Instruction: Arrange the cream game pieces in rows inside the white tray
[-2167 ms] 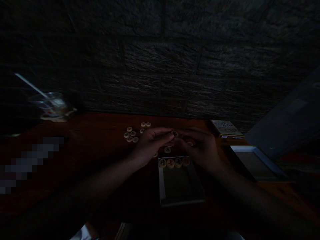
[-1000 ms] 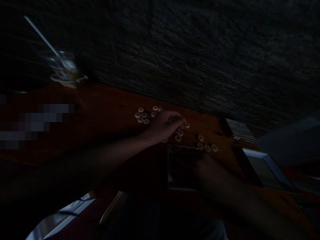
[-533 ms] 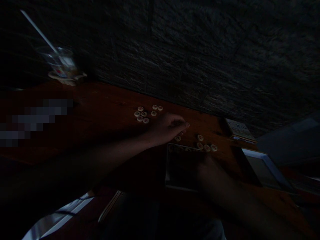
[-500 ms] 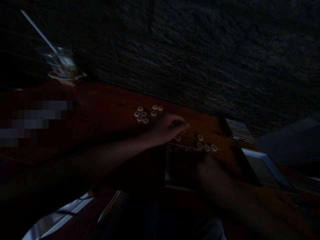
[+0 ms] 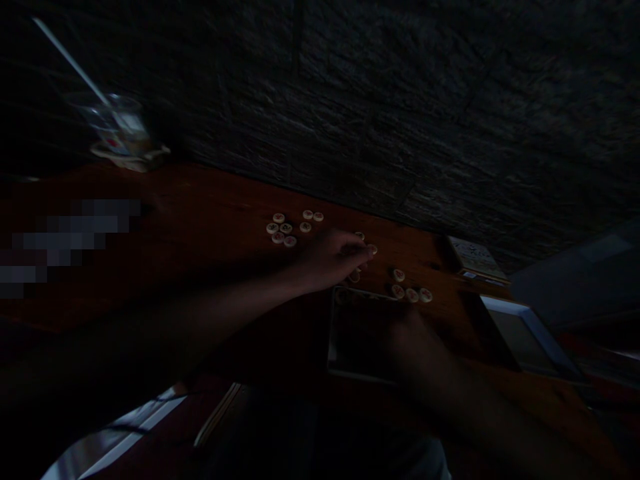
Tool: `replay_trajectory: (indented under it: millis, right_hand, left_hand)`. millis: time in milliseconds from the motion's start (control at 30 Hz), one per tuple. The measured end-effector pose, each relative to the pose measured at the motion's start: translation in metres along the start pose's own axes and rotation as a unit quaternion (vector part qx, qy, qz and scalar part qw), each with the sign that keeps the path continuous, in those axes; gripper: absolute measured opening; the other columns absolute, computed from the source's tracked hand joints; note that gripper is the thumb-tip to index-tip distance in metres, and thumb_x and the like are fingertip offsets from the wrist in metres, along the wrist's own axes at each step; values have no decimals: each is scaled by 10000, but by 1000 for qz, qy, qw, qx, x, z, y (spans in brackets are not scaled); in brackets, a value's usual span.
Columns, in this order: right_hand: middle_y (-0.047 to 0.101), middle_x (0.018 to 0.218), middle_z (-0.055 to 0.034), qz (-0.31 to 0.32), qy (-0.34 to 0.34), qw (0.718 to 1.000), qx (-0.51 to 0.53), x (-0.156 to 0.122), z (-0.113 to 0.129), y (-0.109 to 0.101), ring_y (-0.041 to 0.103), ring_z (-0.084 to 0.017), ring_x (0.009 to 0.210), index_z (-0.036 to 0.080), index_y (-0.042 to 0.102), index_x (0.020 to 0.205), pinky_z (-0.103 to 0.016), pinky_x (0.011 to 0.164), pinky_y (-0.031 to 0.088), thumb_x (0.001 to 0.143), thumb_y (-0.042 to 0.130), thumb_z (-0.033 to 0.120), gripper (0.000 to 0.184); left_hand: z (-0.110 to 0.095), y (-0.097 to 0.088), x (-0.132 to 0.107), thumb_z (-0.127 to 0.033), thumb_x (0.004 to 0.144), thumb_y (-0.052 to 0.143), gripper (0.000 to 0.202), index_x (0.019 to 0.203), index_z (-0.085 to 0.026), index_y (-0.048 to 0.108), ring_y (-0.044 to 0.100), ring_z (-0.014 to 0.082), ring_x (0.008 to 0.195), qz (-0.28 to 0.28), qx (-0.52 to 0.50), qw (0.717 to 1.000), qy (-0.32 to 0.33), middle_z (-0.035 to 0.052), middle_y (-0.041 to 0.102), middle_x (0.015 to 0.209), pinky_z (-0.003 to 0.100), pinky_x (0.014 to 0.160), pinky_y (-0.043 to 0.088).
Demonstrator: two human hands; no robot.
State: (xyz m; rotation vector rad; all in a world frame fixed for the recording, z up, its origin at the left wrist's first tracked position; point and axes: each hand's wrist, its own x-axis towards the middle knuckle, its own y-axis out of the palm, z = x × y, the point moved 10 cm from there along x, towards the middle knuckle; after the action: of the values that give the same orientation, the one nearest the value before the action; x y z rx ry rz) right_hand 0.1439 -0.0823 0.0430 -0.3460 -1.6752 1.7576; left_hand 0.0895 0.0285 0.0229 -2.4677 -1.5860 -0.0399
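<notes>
Round wooden board-game discs with dark and red characters, like xiangqi pieces, lie on the wooden table (image 5: 210, 200). A cluster of several discs (image 5: 283, 228) sits left of my left hand (image 5: 333, 257), whose curled fingers reach a disc (image 5: 372, 249), though any grip is hidden. More discs (image 5: 411, 293) form a row right of it. My right hand (image 5: 410, 340) is dark and blurred, lying over the right side of a shallow white-rimmed tray (image 5: 350, 333). Its fingers are hard to make out.
A glass with a straw (image 5: 117, 127) stands on a coaster at the far left, against a dark stone wall (image 5: 400, 100). A flat printed box (image 5: 475, 259) and a white-edged tray (image 5: 525, 340) lie at the right.
My hands have parted from their position together above the tray, and the view has tilted. Over the last half second, my left hand has stayed nearly still at the discs.
</notes>
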Motion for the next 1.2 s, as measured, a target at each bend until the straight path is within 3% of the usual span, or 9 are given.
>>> replay_trajectory:
  millis: [200, 367, 600, 900, 1067, 1200]
  right_hand:
    - [825, 1067, -93, -22, -5, 1000, -9, -1, 4, -6, 806, -266, 932, 190, 812, 1042, -351, 843, 648, 846, 655, -36, 338]
    - [823, 1073, -105, -5, 10, 1000, -5, -4, 0, -6, 805, -239, 841, 176, 810, 1072, -326, 756, 648, 913, 638, 24, 279]
    - [825, 1047, -93, 29, 14, 999, -2, -4, -2, 1, 801, -259, 927, 187, 822, 998, -334, 843, 639, 814, 724, -22, 295]
    - [816, 1081, -108, 28, 22, 999, 4, -5, -4, 6, 791, -261, 975, 175, 802, 1070, -347, 867, 623, 868, 651, 8, 303]
    - [821, 949, -68, 18, 28, 999, 19, -6, -3, -1, 782, -205, 828, 198, 800, 1007, -278, 739, 583, 894, 625, 38, 263]
    - [798, 787, -40, -42, 24, 998, 38, -5, -6, -26, 725, -157, 638, 190, 778, 869, -245, 611, 502, 960, 603, 191, 197]
  left_hand:
    - [1, 0, 0, -368, 932, 617, 243, 901, -151, 722, 712, 149, 676, 5, 1, 1000, -13, 84, 764, 880, 222, 531, 496]
    - [2, -6, 0, -379, 918, 625, 246, 913, -153, 723, 703, 155, 684, -9, -8, 999, -39, 70, 754, 892, 217, 507, 530]
    - [1, -10, 2, -320, 921, 613, 202, 920, -160, 736, 694, 135, 674, -26, -30, 998, -40, 59, 747, 884, 194, 489, 520]
    - [2, -11, 4, -318, 920, 626, 197, 900, -158, 740, 684, 134, 656, -29, -26, 999, -33, 62, 742, 849, 198, 489, 514]
    - [2, -17, 7, -295, 944, 620, 175, 898, -163, 726, 673, 114, 621, -48, -43, 998, -28, 57, 749, 844, 189, 494, 508]
    - [-4, -42, 10, -224, 950, 595, 155, 883, -157, 718, 651, 99, 554, -119, -42, 992, 1, 42, 730, 763, 179, 465, 480]
